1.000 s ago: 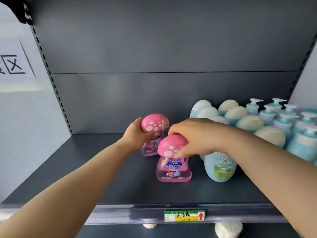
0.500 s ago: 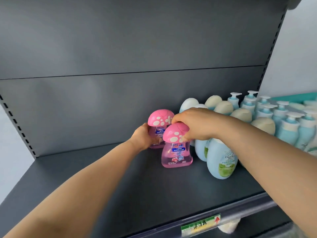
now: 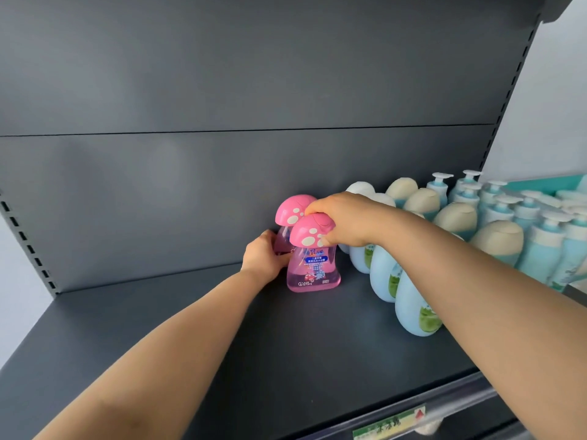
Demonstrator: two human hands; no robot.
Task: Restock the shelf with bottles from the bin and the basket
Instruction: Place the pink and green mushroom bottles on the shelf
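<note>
I have two pink mushroom bottles standing upright near the middle of the dark grey shelf (image 3: 286, 344), a smooth matt metal deck. The front pink bottle (image 3: 313, 268) has a clear, glossy pink body that flares wide at the foot and holds pink liquid. Its cap is an opaque pink dome with white spots. A blue band crosses its label with white characters too small for me to read, and low down I can make out "270ml" beside small cartoon figures.

The right hand (image 3: 341, 219) comes in from 4 o'clock and grips that cap from above, fingers curled over the dome and thumb on its near side.

The rear pink bottle (image 3: 293, 211) stands just behind, at 11 o'clock of the front one and close to the back panel (image 3: 190, 201) — mostly its spotted cap shows. The left hand (image 3: 265, 258) reaches from 7 o'clock and holds its lower body, fingers wrapped round the far side.

At 3 o'clock of the pink pair run rows of egg-shaped pale blue bottles (image 3: 413, 306) with smooth rounded cream caps and green picture labels whose print I cannot read. Further right stand pump bottles (image 3: 540, 246) in blue with white pump heads.

At 9 o'clock a slotted upright (image 3: 28, 246) edges the back panel. At 5 o'clock, on the shelf lip, sits a price tag (image 3: 389, 423) — green and yellow with a red arrow, its writing blurred.
</note>
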